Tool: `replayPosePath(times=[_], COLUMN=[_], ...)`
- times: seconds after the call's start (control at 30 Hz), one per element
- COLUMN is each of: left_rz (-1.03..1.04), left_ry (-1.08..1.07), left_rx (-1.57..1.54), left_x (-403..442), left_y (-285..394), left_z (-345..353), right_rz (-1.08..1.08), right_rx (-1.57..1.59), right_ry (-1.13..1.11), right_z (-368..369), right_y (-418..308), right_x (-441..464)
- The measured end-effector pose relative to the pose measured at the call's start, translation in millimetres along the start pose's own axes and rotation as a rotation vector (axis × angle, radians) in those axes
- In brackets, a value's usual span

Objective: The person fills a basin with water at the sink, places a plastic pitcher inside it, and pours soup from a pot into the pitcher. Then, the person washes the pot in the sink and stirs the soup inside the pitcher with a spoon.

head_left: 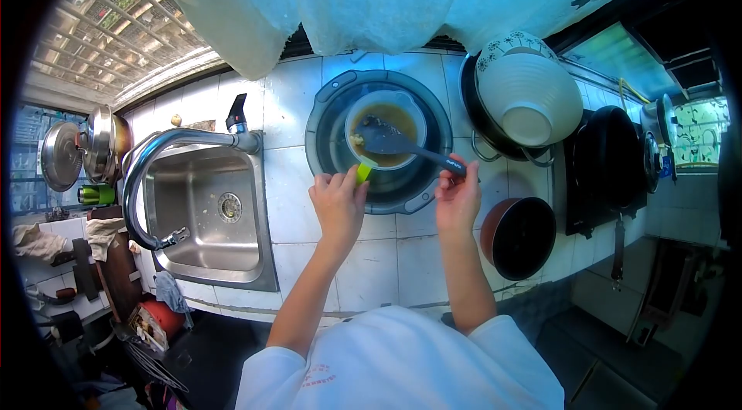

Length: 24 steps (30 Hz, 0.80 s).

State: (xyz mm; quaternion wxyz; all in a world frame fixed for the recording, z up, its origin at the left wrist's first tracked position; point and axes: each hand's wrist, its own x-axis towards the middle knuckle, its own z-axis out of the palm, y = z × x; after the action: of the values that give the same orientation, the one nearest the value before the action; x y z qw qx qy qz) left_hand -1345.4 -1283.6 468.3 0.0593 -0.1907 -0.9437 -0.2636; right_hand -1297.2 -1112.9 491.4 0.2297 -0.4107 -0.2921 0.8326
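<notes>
A small white saucepan (420,112) sits inside a grey-blue plastic basin (323,128). Cloudy brownish liquid (396,118) fills part of the pan, with pale lumps near its left side. My left hand (337,200) is closed around the pan's bright green handle (363,171). In my right hand (457,200) is the grip end of a dark grey spatula (413,149). Its broad head lies in the pan over the liquid, with some pale bits on it. Whether the head touches the pan's bottom is hidden.
On the left is a steel sink (209,228) under a curved faucet (147,166). To the right, an upturned white bowl (529,105) rests on a stacked pot, and a brown pan (519,238) stands near the counter edge. A black wok (610,159) occupies the stove.
</notes>
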Motion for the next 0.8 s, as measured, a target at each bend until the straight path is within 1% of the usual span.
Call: replayPosePath(times=[0.07, 0.2, 0.27, 0.3, 0.37, 0.4, 0.47, 0.5, 0.57, 0.7, 0.77, 0.8], left_rz=[0.004, 0.005, 0.007, 0.012, 0.004, 0.010, 0.017, 0.021, 0.010, 0.028, 0.027, 0.029], left_ry=[-0.002, -0.004, 0.005, 0.006, -0.004, -0.004, 0.006, 0.007, -0.003, 0.008, 0.007, 0.008], left_rx=[0.003, 0.000, 0.006, 0.005, 0.015, 0.014, 0.015, 0.016, 0.017, 0.036, 0.039, 0.041], left_x=[0, 0, 0, 0, -1, -1, 0, 0, 0, 0, 0, 0], left_y=[0, 0, 0, 0, 0, 1, 1, 1, 2, 0, -1, 0], left_z=[-1, -2, -1, -1, -1, -1, -2, -2, -3, -1, 0, -1], right_rz=[0.026, 0.036, 0.100, 0.096, 0.269, 0.265, 0.435, 0.433, 0.509, 0.546, 0.320, 0.321], right_rx=[0.011, 0.053, 0.097, 0.100, 0.201, 0.206, 0.266, 0.270, 0.305, 0.356, 0.214, 0.217], right_ry=[0.055, 0.066, 0.117, 0.117, 0.129, 0.128, 0.124, 0.123, 0.119, 0.110, 0.078, 0.076], right_z=[2, -4, -6, -9, -16, -20, -25, -26, -27, -26, -19, -15], right_y=[-2, -4, -7, -8, -8, -7, -5, -5, -5, -5, -7, -9], right_x=[-1, 2, 4, 7, 13, 16, 19, 20, 17, 13, 4, -1])
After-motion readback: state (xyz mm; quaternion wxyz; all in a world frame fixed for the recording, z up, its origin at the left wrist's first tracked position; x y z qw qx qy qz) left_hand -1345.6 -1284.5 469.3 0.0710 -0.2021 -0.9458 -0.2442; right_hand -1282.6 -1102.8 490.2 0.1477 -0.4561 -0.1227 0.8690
